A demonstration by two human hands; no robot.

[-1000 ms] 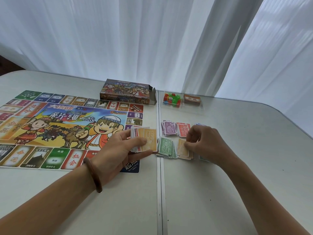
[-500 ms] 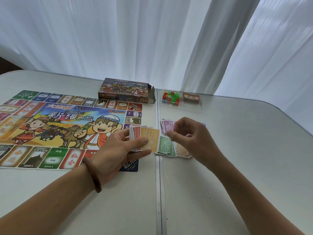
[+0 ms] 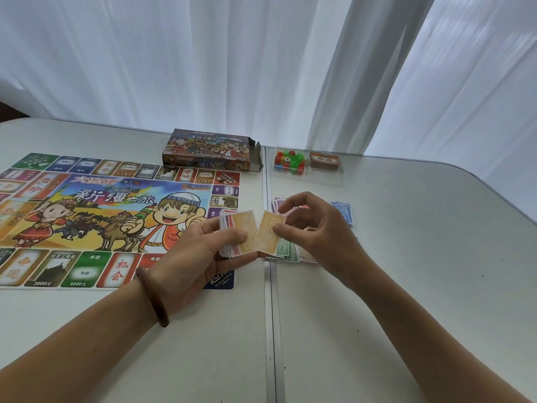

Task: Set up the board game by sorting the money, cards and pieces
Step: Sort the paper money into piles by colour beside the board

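My left hand [image 3: 200, 251] grips a stack of play money [image 3: 236, 231] over the board's lower right corner, an orange note on top. My right hand [image 3: 316, 234] pinches one orange note [image 3: 267, 234] at its right edge, just beside the stack. Sorted money piles lie on the table under and around my right hand: green [image 3: 286, 253], purple [image 3: 276, 205], blue [image 3: 344, 212], and a pale orange pile [image 3: 305, 255] mostly hidden by the hand. The colourful game board [image 3: 101, 216] lies flat at the left.
The game box [image 3: 210, 154] lies open-ended beyond the board. A clear tray [image 3: 308, 173] at the back holds small coloured pieces [image 3: 290, 160] and a brown card deck [image 3: 325, 160]. A seam [image 3: 270, 315] runs down the table's middle. White curtains hang behind.
My right hand left the pale orange pile, came left to the held stack and now pinches the top orange note. The left hand stayed nearly still.
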